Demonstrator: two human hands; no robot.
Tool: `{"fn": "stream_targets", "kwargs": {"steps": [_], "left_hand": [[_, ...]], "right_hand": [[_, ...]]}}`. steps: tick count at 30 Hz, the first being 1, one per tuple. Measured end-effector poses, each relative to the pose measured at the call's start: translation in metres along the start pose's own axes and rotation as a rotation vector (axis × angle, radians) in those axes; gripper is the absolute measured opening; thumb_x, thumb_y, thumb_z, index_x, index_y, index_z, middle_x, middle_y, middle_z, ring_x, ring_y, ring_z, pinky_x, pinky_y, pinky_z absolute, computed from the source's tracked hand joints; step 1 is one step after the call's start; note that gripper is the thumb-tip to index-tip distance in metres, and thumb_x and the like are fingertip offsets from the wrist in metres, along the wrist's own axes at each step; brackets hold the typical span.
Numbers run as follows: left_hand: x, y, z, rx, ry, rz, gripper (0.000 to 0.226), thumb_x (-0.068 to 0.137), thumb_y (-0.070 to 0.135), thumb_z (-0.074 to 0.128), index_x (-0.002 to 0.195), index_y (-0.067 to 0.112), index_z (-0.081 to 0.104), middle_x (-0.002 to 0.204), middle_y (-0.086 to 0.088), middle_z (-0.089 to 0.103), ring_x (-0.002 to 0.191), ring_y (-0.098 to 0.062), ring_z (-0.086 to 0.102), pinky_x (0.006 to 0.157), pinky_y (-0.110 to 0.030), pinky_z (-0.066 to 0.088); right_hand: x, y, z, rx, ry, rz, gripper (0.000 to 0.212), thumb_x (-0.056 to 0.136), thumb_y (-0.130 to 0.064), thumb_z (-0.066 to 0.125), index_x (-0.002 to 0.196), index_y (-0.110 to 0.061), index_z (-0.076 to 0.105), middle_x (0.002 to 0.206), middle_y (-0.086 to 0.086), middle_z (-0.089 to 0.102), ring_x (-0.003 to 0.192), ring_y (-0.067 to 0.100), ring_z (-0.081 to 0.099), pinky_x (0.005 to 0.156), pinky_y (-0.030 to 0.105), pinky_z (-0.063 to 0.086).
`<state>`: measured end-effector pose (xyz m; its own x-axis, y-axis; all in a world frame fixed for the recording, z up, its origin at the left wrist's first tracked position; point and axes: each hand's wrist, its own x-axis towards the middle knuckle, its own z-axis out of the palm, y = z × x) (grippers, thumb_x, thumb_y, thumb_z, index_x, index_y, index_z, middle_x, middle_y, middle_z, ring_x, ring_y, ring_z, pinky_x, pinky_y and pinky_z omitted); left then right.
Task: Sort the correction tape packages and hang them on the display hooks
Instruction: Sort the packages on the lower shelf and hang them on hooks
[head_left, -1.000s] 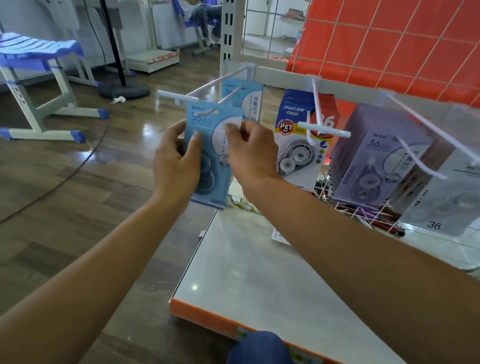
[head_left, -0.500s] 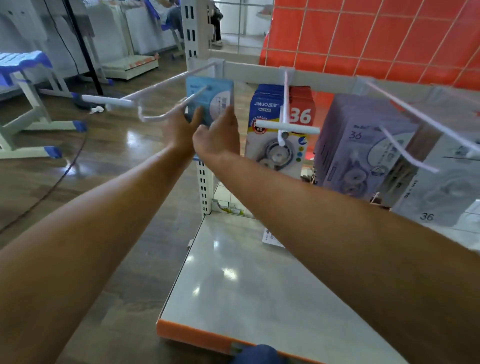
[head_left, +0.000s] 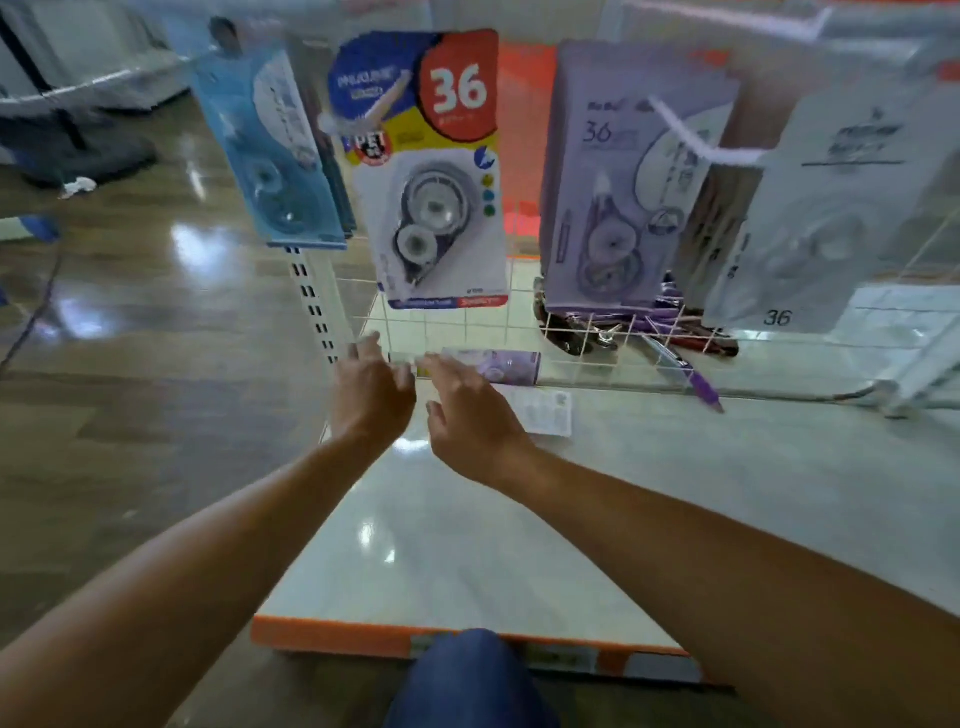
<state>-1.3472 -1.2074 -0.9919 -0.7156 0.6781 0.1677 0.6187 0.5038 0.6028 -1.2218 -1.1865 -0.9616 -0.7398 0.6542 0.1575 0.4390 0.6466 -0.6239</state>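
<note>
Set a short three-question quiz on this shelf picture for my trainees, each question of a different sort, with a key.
1. True or false: the left hand holds a package.
2. Which number is biggest on the red-and-blue package? A 12, B 36, C 50.
3. Fill in: the pen lying on the shelf is ___ in colour.
Key: 1 false; 2 B; 3 purple.

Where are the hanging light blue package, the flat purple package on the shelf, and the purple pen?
Hanging light blue card package (head_left: 270, 171): head view, card centre.
Flat purple card package (head_left: 501, 364): head view, top face.
Purple plastic pen (head_left: 700, 383): head view, barrel.
</note>
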Motion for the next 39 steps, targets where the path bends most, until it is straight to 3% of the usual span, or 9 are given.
{"fn": "stream_targets", "kwargs": {"steps": [5, 10, 18, 22, 25, 29, 32, 35, 39], "left_hand": [[-0.015, 0.008, 0.072, 0.209, -0.309, 0.22, 0.056, 0.091, 0.018, 0.053, 0.143, 0.012, 0.032, 0.146, -0.01, 0.038, 0.129, -0.028, 0.04, 0.102, -0.04, 0.038], [-0.022, 0.013, 0.138, 0.436, -0.58, 0.4, 0.075, 0.091, 0.02, 0.051, 0.152, 0.015, 0.008, 0.161, -0.004, 0.006, 0.148, -0.021, 0.004, 0.117, -0.045, 0.019], [-0.028, 0.025, 0.183, 0.51, -0.876, 0.316, 0.085, 0.09, 0.017, 0.049, 0.151, 0.013, -0.011, 0.159, -0.003, -0.016, 0.147, -0.024, -0.012, 0.118, -0.054, 0.001], [-0.04, 0.017, 0.186, 0.532, -0.881, 0.331, 0.083, 0.093, 0.026, 0.049, 0.151, 0.015, -0.009, 0.16, 0.0, -0.015, 0.147, -0.021, -0.01, 0.118, -0.055, 0.007], [-0.043, 0.009, 0.179, 0.526, -0.844, 0.419, 0.075, 0.092, 0.032, 0.052, 0.152, 0.014, 0.011, 0.161, 0.001, 0.004, 0.147, -0.018, 0.003, 0.118, -0.052, 0.013], [-0.03, 0.016, 0.176, 0.429, -0.496, 0.472, 0.051, 0.087, 0.018, 0.053, 0.136, 0.016, 0.04, 0.142, -0.005, 0.04, 0.127, -0.025, 0.039, 0.104, -0.039, 0.037], [-0.011, 0.027, 0.18, 0.462, -0.501, 0.501, 0.068, 0.083, 0.012, 0.056, 0.144, 0.015, 0.025, 0.154, -0.005, 0.021, 0.139, -0.027, 0.026, 0.11, -0.045, 0.029], [0.0, 0.039, 0.19, 0.498, -0.665, 0.379, 0.089, 0.083, 0.009, 0.056, 0.152, 0.02, 0.001, 0.161, -0.001, -0.006, 0.148, -0.027, -0.003, 0.116, -0.058, 0.009], [-0.015, 0.043, 0.2, 0.499, -0.824, 0.305, 0.088, 0.085, 0.006, 0.047, 0.151, 0.03, -0.006, 0.159, 0.003, -0.017, 0.146, -0.025, -0.017, 0.112, -0.067, 0.0]], "right_hand": [[-0.021, 0.073, 0.006, -0.112, -0.095, 0.195, 0.052, 0.09, -0.006, 0.043, 0.142, -0.01, 0.037, 0.148, 0.01, 0.038, 0.137, 0.023, 0.034, 0.113, 0.031, 0.026], [-0.046, 0.125, 0.003, -0.172, -0.17, 0.366, 0.056, 0.092, -0.009, 0.041, 0.146, -0.011, 0.029, 0.153, 0.008, 0.031, 0.141, 0.02, 0.027, 0.115, 0.029, 0.02], [-0.063, 0.169, -0.007, -0.317, -0.294, 0.471, 0.071, 0.087, -0.022, 0.05, 0.149, -0.016, 0.017, 0.159, 0.006, 0.012, 0.146, 0.022, 0.009, 0.119, 0.033, 0.011], [-0.07, 0.18, -0.01, -0.354, -0.346, 0.509, 0.076, 0.087, -0.029, 0.053, 0.15, -0.017, 0.012, 0.16, 0.007, 0.004, 0.147, 0.022, 0.004, 0.119, 0.032, 0.008], [-0.072, 0.183, -0.008, -0.348, -0.356, 0.526, 0.076, 0.087, -0.029, 0.053, 0.15, -0.016, 0.012, 0.159, 0.008, 0.004, 0.147, 0.023, 0.004, 0.118, 0.032, 0.009], [-0.072, 0.183, -0.003, -0.293, -0.334, 0.567, 0.072, 0.088, -0.025, 0.05, 0.149, -0.015, 0.014, 0.159, 0.01, 0.005, 0.147, 0.023, 0.004, 0.117, 0.033, 0.01], [-0.077, 0.184, 0.0, -0.254, -0.31, 0.551, 0.069, 0.088, -0.022, 0.048, 0.148, -0.015, 0.016, 0.158, 0.011, 0.008, 0.146, 0.024, 0.006, 0.117, 0.033, 0.011], [-0.085, 0.188, -0.002, -0.263, -0.299, 0.52, 0.066, 0.088, -0.019, 0.047, 0.147, -0.014, 0.018, 0.158, 0.01, 0.009, 0.146, 0.024, 0.007, 0.117, 0.033, 0.012], [-0.094, 0.196, -0.008, -0.284, -0.314, 0.544, 0.063, 0.088, -0.019, 0.047, 0.146, -0.01, 0.022, 0.156, 0.011, 0.016, 0.144, 0.025, 0.013, 0.117, 0.033, 0.015]]}}
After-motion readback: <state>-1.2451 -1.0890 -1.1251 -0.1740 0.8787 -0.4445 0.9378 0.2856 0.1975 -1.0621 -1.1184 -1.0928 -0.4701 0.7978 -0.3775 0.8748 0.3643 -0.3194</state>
